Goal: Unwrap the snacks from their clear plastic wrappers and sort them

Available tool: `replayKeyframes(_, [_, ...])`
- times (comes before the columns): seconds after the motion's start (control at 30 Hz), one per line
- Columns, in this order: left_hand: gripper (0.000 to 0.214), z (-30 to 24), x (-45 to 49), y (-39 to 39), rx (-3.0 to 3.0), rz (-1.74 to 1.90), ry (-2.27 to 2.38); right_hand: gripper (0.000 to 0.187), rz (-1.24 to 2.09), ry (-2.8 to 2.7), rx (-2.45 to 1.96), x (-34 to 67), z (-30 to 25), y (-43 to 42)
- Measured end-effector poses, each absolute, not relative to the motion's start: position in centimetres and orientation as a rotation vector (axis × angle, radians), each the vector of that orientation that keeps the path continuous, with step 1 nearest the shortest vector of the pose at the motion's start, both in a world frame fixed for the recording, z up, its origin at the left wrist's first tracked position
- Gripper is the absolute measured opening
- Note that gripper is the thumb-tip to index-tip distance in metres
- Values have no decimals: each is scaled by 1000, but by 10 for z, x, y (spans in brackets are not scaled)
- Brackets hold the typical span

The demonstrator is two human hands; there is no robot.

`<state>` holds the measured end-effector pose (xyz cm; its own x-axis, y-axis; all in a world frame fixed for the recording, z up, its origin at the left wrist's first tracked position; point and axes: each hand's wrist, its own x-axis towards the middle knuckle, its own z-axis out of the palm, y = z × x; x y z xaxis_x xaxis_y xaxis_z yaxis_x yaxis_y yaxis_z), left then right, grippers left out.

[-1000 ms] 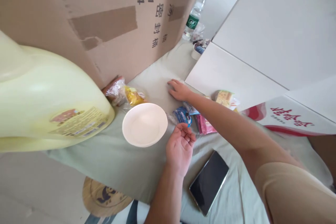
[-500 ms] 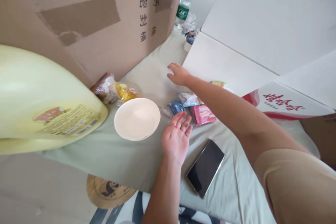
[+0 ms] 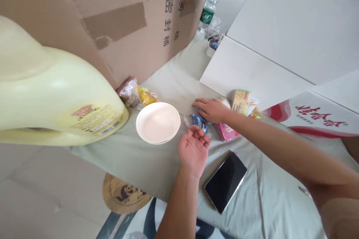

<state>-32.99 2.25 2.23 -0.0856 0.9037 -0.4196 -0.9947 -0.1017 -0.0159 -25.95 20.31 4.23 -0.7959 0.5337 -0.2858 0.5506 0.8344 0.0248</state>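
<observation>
My left hand rests palm up on the cloth, its fingers loosely curled and nothing in it. Just beyond its fingertips lies a blue snack packet. My right hand reaches over the snack packets with fingers stretched out, palm down, partly covering them. Under or beside it are a pink packet and a yellow patterned packet. To the left of my left hand stands a white paper bowl, with no contents visible. A black phone lies to the right of my left forearm.
A large yellow jug stands at the left before a cardboard box. Wrapped snacks lie behind the bowl. White boxes fill the right, and a water bottle stands at the back. Below the edge is a round wooden stool.
My right hand has come back toward me, from the bare cloth onto the snack packets. My left hand's fingers have curled a little more. The whole view has shifted slightly.
</observation>
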Motion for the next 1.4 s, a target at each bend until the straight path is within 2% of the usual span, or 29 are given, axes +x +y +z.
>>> replayKeyframes(0.3, [11,31,-325,7,-350,1664,250,48,-3,2816,899,-258,36,192])
replayKeyframes(0.73, [11,35,-318,9,-375,1672,244,44,-179,2952,846,-270,48,212])
replayKeyframes(1.13, [10,24,-323,24,-279,1676,265,56,-120,3029,1348,-380,35,291])
replayKeyframes(1.4, [11,25,-325,20,-258,1664,329,48,50,2954,1565,-380,19,298])
